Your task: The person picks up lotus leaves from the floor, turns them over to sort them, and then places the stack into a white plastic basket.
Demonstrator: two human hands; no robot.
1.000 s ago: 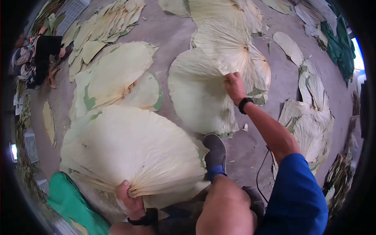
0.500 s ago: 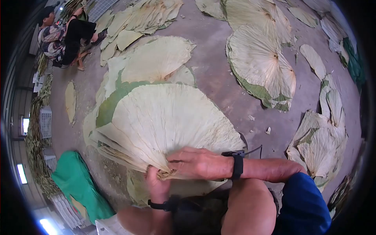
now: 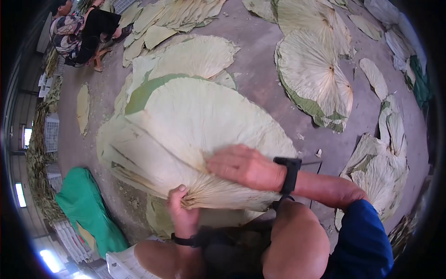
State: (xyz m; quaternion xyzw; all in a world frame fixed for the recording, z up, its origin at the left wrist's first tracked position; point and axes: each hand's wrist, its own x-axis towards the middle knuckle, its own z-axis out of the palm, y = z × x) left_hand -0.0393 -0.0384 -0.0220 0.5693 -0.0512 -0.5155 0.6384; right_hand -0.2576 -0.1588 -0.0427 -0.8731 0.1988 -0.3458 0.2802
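Note:
A large pale, dried leaf (image 3: 200, 111) with a green rim spreads in front of me, its folds gathering near its lower edge. At that gathered point my left hand (image 3: 182, 207) grips the leaf, thumb on top and the other fingers hidden beneath. My right hand (image 3: 246, 167) lies flat on the leaf's upper face, right of the gathered folds, its fingers stretched to the left. More pale leaves (image 3: 195, 56) lie just beyond it.
Stacked round leaves (image 3: 316, 69) lie at the upper right, with crumpled ones (image 3: 381, 176) below. A person (image 3: 79, 32) sits at the upper left. A green cloth (image 3: 88, 209) covers something at the lower left, near white crates (image 3: 52, 132).
The leaf's folds on the left have opened out into a broader sheet. My right hand has moved slightly up and right, off the gathered point, which my left hand still holds.

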